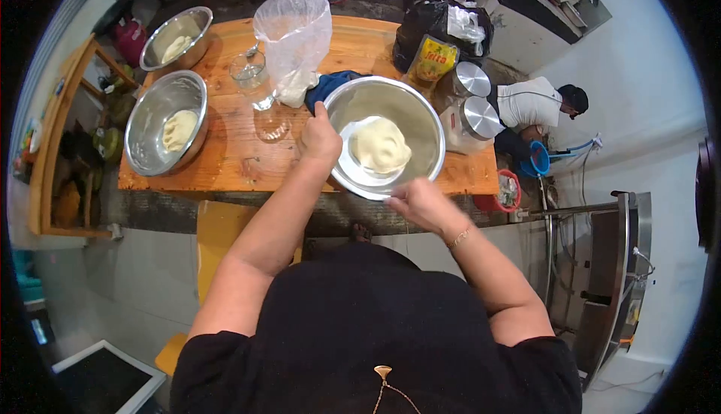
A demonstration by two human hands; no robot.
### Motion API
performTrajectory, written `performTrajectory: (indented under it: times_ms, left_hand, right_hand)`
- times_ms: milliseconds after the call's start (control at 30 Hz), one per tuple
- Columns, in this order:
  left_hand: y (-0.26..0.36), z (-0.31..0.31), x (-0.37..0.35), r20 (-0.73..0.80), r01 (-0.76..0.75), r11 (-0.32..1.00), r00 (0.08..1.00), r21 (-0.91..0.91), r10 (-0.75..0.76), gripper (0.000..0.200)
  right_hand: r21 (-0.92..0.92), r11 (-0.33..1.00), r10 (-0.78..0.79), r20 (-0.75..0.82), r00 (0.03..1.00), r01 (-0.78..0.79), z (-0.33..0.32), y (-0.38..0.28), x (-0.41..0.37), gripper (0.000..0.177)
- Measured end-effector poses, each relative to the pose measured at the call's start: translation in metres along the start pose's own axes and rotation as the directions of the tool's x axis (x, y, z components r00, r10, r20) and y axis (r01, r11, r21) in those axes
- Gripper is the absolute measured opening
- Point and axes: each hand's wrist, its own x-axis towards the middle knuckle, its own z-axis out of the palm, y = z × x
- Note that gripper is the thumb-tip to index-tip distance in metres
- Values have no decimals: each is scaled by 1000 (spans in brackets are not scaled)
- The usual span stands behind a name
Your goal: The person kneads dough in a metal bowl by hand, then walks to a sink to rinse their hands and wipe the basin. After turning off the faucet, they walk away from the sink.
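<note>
You're at a wooden table in a grey-floored room, with a person crouched well off to the right, two smaller bowls at the far left, and a glass and plastic bag in the middle. The big bowl overhangs the near edge, with dough inside and bare wood just to its left. Your left hand has its fingers closed over the bowl's left rim; your right hand is at the near rim, fingers loosely curled and blurred, so I cannot tell whether they grip.
</note>
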Motion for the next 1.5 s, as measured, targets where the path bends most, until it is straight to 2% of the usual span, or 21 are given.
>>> performTrajectory:
  times_ms: [33, 67, 100, 133, 200, 300, 367, 400, 467, 567, 600, 667, 733, 767, 800, 900, 1100, 1200, 1300, 1433, 1500]
  left_hand:
    - [2, -3, 6, -6, -7, 1000, 1000, 2, 7, 56]
    - [2, -4, 8, 5, 15, 1000, 1000, -13, -15, 57]
    - [0, -1, 3, 38, 31, 999, 999, -17, -31, 58]
    - [-1, 0, 1, 47, 31, 999, 998, -10, -30, 58]
    - [0, -1, 5, 48, 43, 999, 998, -13, -42, 59]
    - [-7, 5, 7, 19, 18, 1000, 1000, -22, -17, 59]
    - [-8, 6, 8, 14, 15, 1000, 1000, -23, -15, 59]
    - [-8, 6, 8, 11, 7, 1000, 1000, -25, -7, 59]
    - [-7, 4, 7, 6, 11, 1000, 1000, -20, -11, 59]
    - [-11, 7, 7, -3, -4, 999, 1000, -35, 4, 59]
    - [-13, 8, 7, -14, -29, 998, 1000, -56, 28, 59]
    - [-13, 10, 6, -34, -29, 998, 999, -52, 27, 58]
    - [-13, 9, 5, -58, -25, 999, 998, -48, 22, 57]
    - [-10, 5, 4, -22, 14, 998, 1000, -62, -15, 56]
    - [-10, 4, 3, 16, 54, 996, 998, -75, -53, 56]
    - [-18, 12, 6, -53, 18, 994, 998, -110, -24, 54]
    - [-23, 15, 4, -91, -18, 988, 996, -156, 3, 53]
    - [-23, 14, 5, -96, -45, 979, 995, -197, 26, 55]
    - [-27, 17, 5, -157, -101, 972, 985, -214, 67, 54]
    - [-33, 12, 9, -114, -31, 966, 993, -257, 2, 52]
    - [-37, 16, 10, -234, -145, 957, 968, -250, 86, 51]
  right_hand:
    - [0, 1000, -2, -9, 1000, 2, -4, 4, 5, 21]
    - [153, 987, 11, -313, 950, 39, -12, 9, 9, 23]
    - [306, 946, 95, -575, 813, 106, -22, 5, 8, 25]
    - [422, 855, 96, -699, 709, 301, -43, 6, 13, 24]
    - [450, 805, 99, -744, 661, 386, -71, 18, 22, 23]
    - [515, 811, 187, -679, 710, 278, -80, 37, 45, 29]
    - [387, 920, 226, -396, 890, -61, -64, 56, 70, 39]
    - [387, 920, 222, -394, 892, -58, -52, 70, 88, 39]
    - [137, 973, 219, -306, 927, -185, -28, 95, 129, 49]
    - [88, 970, 241, -272, 932, -225, -13, 90, 171, 54]
    - [86, 972, 234, -268, 934, -219, -2, 93, 185, 54]
    - [278, 923, 332, -232, 914, -265, 21, 101, 212, 59]
    - [306, 922, 309, -210, 927, -238, 14, 70, 199, 61]
    - [205, 954, 270, -273, 924, -218, 12, 52, 188, 62]
    - [57, 985, 170, -300, 939, -161, 13, 42, 175, 66]
    - [-309, 942, -211, -234, 949, 133, 4, 27, 107, 45]
    - [-314, 931, -145, 146, 979, 185, 18, 47, 93, 36]
    - [-209, 952, -195, 149, 969, 224, 32, 48, 115, 31]
    - [-147, 978, -132, 128, 983, 150, 34, 43, 138, 26]
    - [-168, 981, -82, 62, 995, 91, 31, 42, 172, 27]
    - [-148, 988, -31, 70, 997, 42, 28, 40, 184, 31]
